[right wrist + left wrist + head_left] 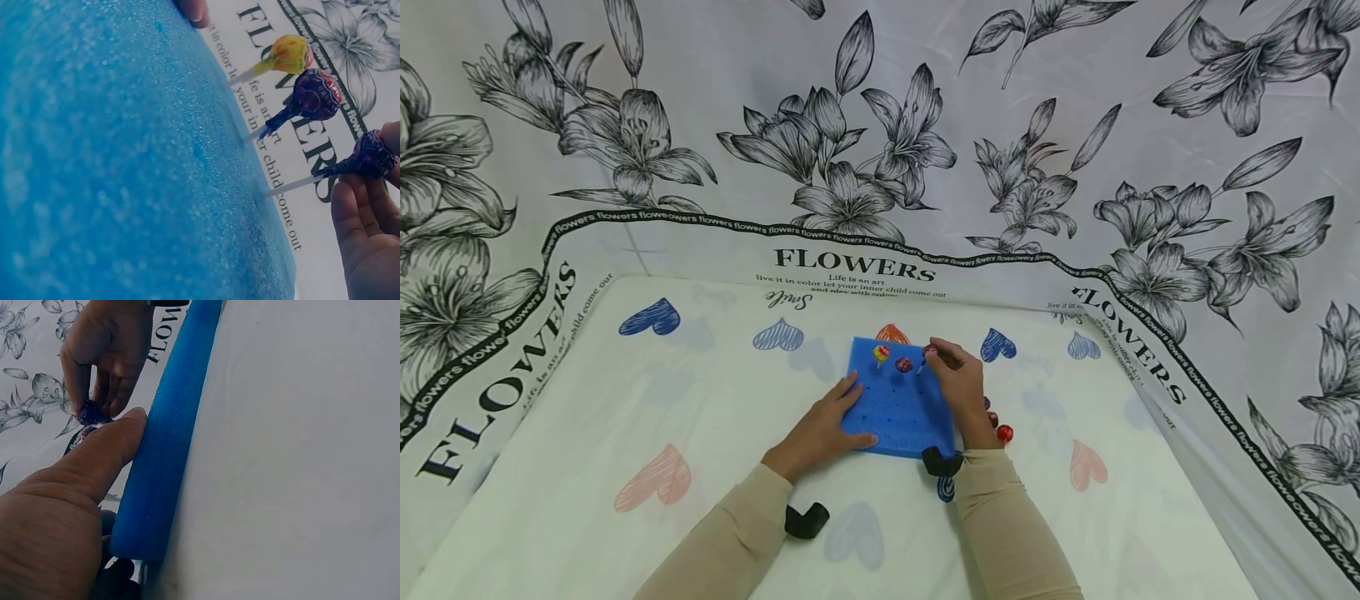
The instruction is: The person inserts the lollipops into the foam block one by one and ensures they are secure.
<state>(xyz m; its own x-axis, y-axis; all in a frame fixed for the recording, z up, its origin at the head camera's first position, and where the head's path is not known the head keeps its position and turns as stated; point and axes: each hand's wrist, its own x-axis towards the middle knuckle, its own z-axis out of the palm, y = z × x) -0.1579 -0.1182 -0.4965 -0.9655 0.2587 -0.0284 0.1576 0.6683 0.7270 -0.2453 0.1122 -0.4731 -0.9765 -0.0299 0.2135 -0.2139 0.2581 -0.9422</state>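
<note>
A blue foam board (pixel 895 417) lies on the table cover. My left hand (pixel 823 421) grips its near left corner, thumb by the front edge and fingers along the left side. In my right hand (pixel 958 383), thumb and fingers pinch the wrapped head of a dark purple lollipop (pixel 372 159) at the board's far right. Its white stick (pixel 294 186) meets the foam surface. Left of it, a second purple lollipop (pixel 315 97) and a yellow lollipop (pixel 290 55) stand upright in the foam. Several small holes dot the board's top.
More lollipops, including a red lollipop (pixel 1004 433), lie right of the board, partly hidden by my right wrist. The white table cover (pixel 722 417) bears printed hearts. Behind it hangs a flower-printed curtain (pixel 700 108).
</note>
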